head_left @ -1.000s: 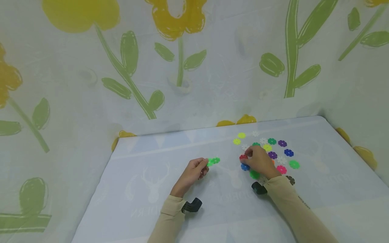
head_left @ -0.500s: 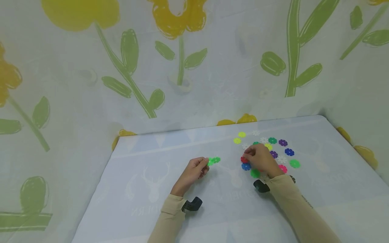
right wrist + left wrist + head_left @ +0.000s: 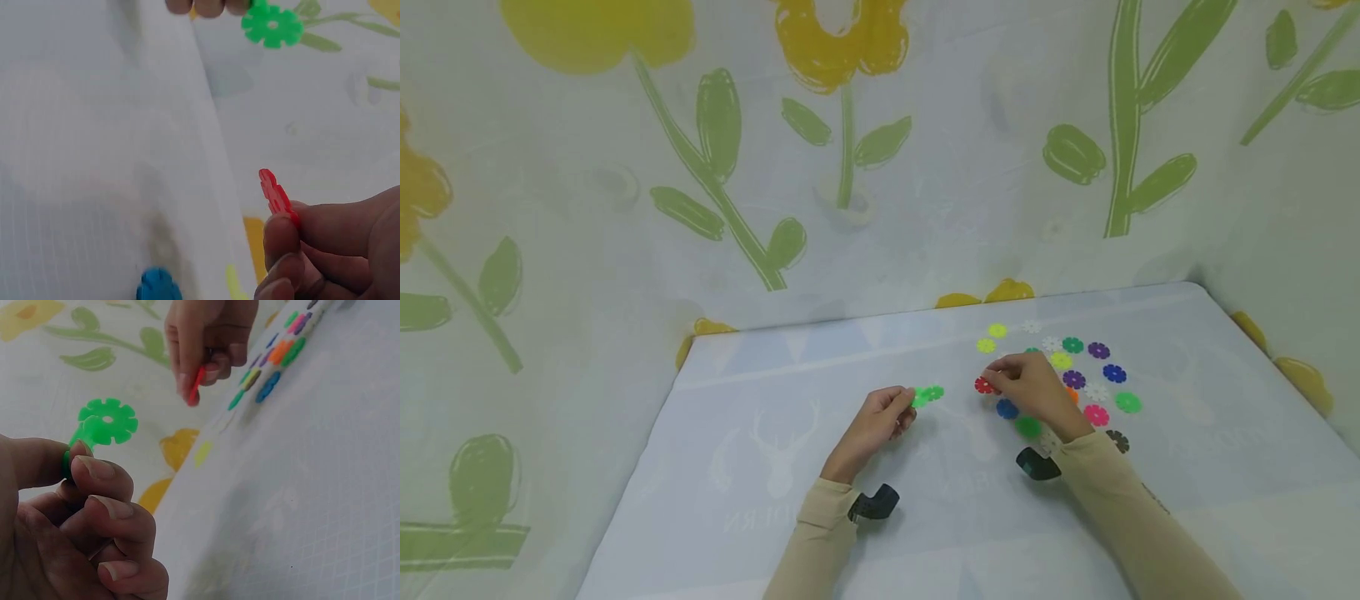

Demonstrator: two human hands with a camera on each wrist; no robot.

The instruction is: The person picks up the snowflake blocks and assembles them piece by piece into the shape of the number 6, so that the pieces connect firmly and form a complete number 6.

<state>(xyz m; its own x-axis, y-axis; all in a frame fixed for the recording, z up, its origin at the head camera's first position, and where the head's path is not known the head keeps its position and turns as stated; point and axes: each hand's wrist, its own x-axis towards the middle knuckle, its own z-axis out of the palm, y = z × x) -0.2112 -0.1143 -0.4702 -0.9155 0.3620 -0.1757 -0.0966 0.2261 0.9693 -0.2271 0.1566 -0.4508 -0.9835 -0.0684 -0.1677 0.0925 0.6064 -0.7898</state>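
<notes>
Between thumb and fingers, my left hand [image 3: 874,423] pinches joined bright green snowflake discs [image 3: 931,394]. The left wrist view shows one notched green disc [image 3: 115,422] standing out from the fingertips, with another partly hidden behind it. My right hand [image 3: 1036,390] pinches a red snowflake disc [image 3: 983,385] by its edge, to the right of the green ones and apart from them. In the right wrist view the red disc [image 3: 275,195] is raised off the table and seen nearly edge-on. A blue disc [image 3: 1007,408] lies just below the right hand.
Several loose discs lie spread around and behind the right hand, among them a purple disc [image 3: 1099,350], a pink disc [image 3: 1096,415] and a yellow disc [image 3: 997,331]. They rest on a white-covered table [image 3: 760,533]. A flower-printed curtain [image 3: 955,208] rises behind it.
My right hand has lifted the red disc from beside the blue one and moved it left toward the green discs. The left hand stays in place.
</notes>
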